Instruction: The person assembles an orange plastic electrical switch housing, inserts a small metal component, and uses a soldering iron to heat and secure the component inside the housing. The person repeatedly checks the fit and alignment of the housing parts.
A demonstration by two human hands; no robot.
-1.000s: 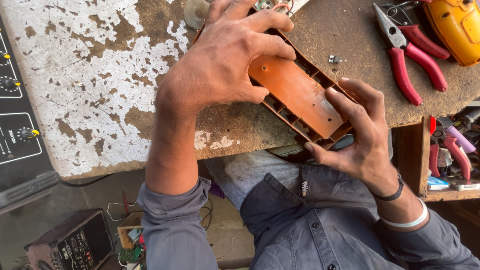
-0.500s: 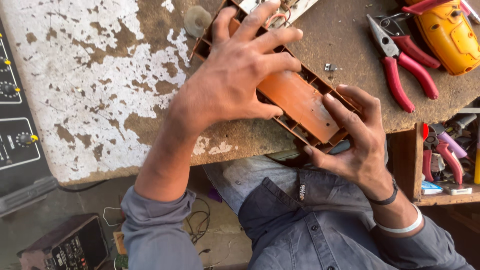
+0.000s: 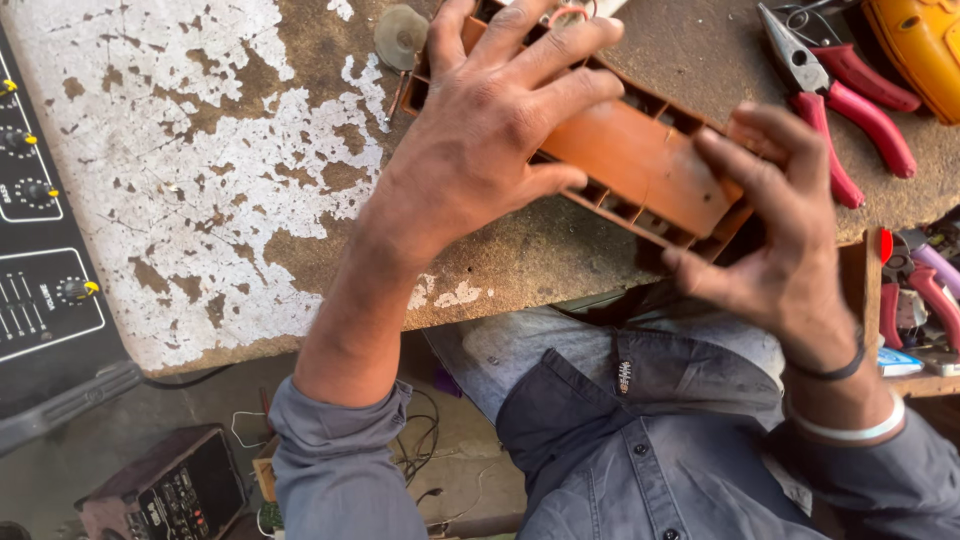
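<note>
since the orange plastic casing [image 3: 640, 165] looks light, stiff and a bit brittle, both ends seem safest: left hand [image 3: 490, 140] fingers spread over it, right hand [image 3: 775, 235] pinching its end, upper-middle on the surface [image 3: 200, 200].

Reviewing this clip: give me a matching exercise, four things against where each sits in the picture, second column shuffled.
Things:
1. orange plastic casing
2. red-handled pliers
3. black panel with knobs
4. yellow device

Places:
A. far left edge, beside the worn tabletop
B. top right corner
C. between the left hand and right hand
D. on the tabletop, right of the casing

Pairs: 1-C, 2-D, 3-A, 4-B
</note>
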